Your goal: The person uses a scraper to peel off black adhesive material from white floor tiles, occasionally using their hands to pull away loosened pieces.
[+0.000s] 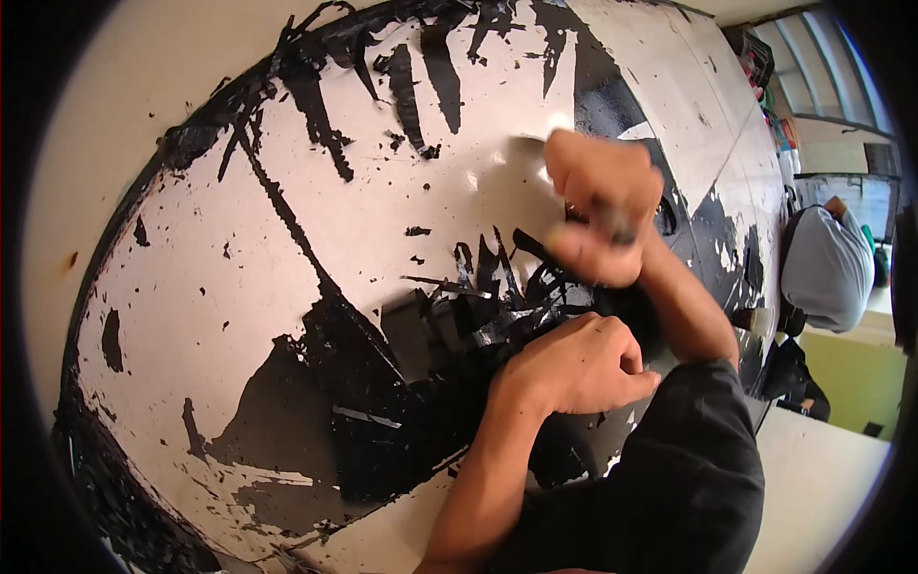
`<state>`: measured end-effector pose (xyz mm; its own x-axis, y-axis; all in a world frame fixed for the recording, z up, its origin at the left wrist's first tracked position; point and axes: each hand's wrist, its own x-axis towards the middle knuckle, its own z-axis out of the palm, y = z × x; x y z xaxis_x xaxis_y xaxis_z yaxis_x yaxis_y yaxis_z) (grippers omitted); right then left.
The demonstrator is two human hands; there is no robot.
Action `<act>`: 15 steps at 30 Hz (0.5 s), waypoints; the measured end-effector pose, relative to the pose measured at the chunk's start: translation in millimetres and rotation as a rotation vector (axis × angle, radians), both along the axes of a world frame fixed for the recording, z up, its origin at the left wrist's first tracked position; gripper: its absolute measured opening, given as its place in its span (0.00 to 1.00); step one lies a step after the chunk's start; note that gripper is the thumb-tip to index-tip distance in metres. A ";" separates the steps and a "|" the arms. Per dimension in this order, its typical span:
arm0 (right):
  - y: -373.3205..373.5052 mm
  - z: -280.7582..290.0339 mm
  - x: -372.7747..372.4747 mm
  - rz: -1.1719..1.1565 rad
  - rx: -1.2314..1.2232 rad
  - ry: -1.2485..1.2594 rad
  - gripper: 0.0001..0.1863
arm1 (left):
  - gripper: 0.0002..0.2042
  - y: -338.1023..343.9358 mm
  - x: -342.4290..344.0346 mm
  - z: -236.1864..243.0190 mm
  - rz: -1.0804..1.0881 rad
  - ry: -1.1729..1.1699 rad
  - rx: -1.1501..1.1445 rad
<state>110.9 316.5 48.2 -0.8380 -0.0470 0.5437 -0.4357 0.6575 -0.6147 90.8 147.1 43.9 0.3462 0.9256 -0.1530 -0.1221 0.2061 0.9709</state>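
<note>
Panel (287,239) white, black coating scraped patchy; right hand (602,220) grips scraper.

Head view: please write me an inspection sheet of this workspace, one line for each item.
Surface: large white panel, glossy, partly covered by a black coating that is torn into strips and flakes.
Job's things: small dark tool in the right hand, blurred; its kind cannot be told.
Clutter: small black flakes scattered over the white areas.
Grippers: left hand closed in a fist, resting on the black patch; right hand closed around the dark tool, above the panel.
Cables: nothing seen.
Surroundings: another person in a grey top bent over at the right edge; green surface beside them.
</note>
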 end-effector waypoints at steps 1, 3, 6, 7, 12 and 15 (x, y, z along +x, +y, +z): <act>-3.2 -4.3 2.8 0.097 0.046 0.011 0.23 | 0.18 0.1 0.9 -1.5 -0.004 -0.011 -0.004; -9.9 -5.5 5.3 0.126 0.110 0.005 0.24 | 0.18 2.3 1.8 -1.3 -0.006 -0.034 -0.038; -1.1 -5.6 1.7 0.157 0.161 -0.003 0.22 | 0.18 3.1 4.0 -0.6 0.017 -0.038 -0.023; 5.5 -6.9 -2.4 0.174 0.146 0.010 0.20 | 0.18 3.1 4.4 -0.6 0.043 -0.018 0.019; 58.1 -13.4 -28.0 -0.006 0.185 0.020 0.18 | 0.16 3.5 0.6 -3.8 0.051 -0.054 0.011; 95.0 -6.7 -46.2 -0.168 0.060 -0.107 0.16 | 0.15 -1.0 -2.8 -0.4 0.046 -0.067 -0.019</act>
<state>64.7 411.5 41.6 -0.8898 0.0685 0.4513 -0.2512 0.7520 -0.6094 87.9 146.1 43.5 0.3131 0.9380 -0.1488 -0.1962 0.2172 0.9562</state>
